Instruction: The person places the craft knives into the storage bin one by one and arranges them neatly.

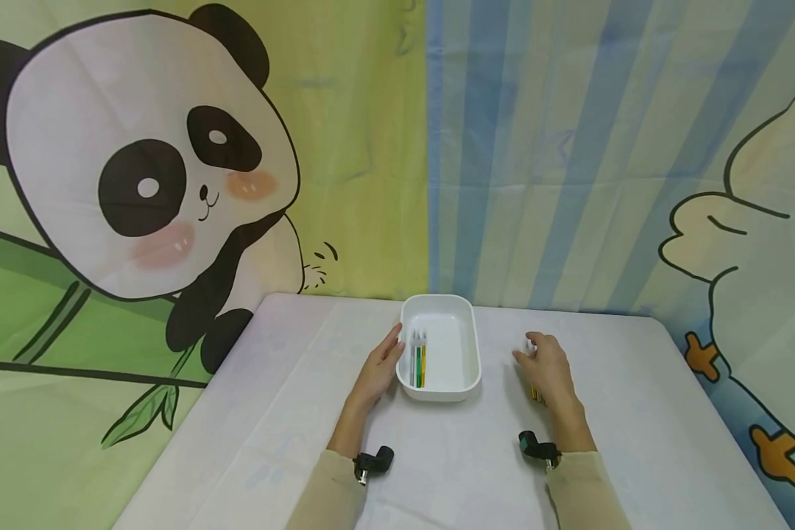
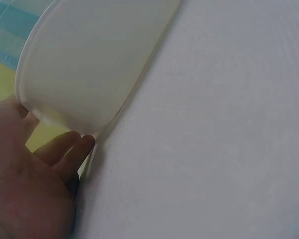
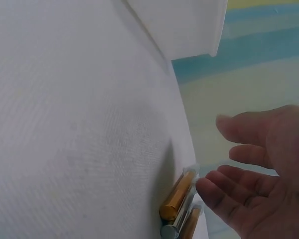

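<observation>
A white tray [image 1: 452, 361] stands at the middle of the table's far part. Inside, along its left side, lie several slim sticks [image 1: 419, 366] with silver, green and yellow handles and whitish tips. My left hand [image 1: 377, 372] rests its fingers against the tray's outer left wall, as the left wrist view also shows. To the right of the tray, my right hand [image 1: 548, 372] is low over more sticks, partly hidden beneath it. In the right wrist view, gold and silver sticks [image 3: 178, 199] with clear ends lie beside the fingertips, and thumb and fingers stand apart.
A pale cloth covers the table [image 1: 291, 412]. Behind it hangs a printed curtain [image 1: 364, 147] with a panda and stripes. Each wrist wears a small black camera, the left [image 1: 375, 462] and the right [image 1: 536, 446].
</observation>
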Action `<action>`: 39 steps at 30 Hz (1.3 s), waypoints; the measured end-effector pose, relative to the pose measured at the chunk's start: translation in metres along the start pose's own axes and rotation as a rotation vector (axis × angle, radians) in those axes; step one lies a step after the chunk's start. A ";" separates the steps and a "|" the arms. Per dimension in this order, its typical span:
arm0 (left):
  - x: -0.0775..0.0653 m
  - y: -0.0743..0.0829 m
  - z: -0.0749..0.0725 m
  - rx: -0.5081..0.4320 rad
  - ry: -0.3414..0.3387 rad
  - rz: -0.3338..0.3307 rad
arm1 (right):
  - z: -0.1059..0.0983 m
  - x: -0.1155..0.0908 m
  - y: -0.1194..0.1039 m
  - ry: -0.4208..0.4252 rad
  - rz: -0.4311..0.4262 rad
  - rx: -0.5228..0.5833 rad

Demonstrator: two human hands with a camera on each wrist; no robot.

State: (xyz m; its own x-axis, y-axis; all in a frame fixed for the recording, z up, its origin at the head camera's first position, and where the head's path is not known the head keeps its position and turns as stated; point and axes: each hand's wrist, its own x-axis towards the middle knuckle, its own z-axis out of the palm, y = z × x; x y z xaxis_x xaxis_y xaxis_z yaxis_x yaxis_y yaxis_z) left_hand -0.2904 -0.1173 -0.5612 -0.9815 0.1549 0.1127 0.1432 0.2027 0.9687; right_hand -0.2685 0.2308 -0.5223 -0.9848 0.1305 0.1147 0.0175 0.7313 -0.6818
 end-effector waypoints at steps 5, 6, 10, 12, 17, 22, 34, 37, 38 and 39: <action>-0.001 0.000 0.001 -0.008 -0.002 -0.007 | 0.002 -0.001 0.003 -0.046 0.006 -0.051; -0.001 0.000 0.001 -0.010 -0.002 -0.006 | 0.003 -0.001 0.003 -0.052 0.004 -0.059; -0.001 0.000 0.001 -0.014 -0.002 0.005 | 0.005 -0.002 0.001 -0.084 -0.015 -0.100; -0.001 0.000 0.001 -0.014 0.002 0.007 | 0.007 -0.002 0.000 -0.097 -0.036 -0.124; -0.003 0.003 0.001 -0.027 0.005 0.006 | 0.011 -0.002 -0.003 -0.112 -0.072 -0.149; -0.001 -0.001 0.001 -0.011 0.005 -0.001 | 0.012 -0.004 -0.004 -0.133 -0.137 -0.183; 0.000 -0.002 0.001 -0.008 0.011 -0.002 | 0.018 -0.004 -0.005 -0.138 -0.241 -0.267; 0.000 -0.002 0.001 -0.007 0.014 -0.004 | 0.018 -0.003 -0.005 -0.154 -0.219 -0.277; 0.000 -0.002 0.001 -0.009 0.016 -0.002 | 0.018 -0.003 -0.006 -0.159 -0.214 -0.282; 0.000 -0.002 0.001 -0.007 0.017 -0.003 | 0.018 -0.003 -0.006 -0.165 -0.210 -0.284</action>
State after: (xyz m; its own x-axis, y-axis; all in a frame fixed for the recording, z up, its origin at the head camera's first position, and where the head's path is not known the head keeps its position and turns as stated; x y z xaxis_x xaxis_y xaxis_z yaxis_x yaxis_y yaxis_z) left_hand -0.2902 -0.1166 -0.5633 -0.9839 0.1381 0.1135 0.1394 0.1960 0.9706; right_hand -0.2691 0.2138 -0.5318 -0.9861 -0.1343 0.0976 -0.1633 0.8900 -0.4257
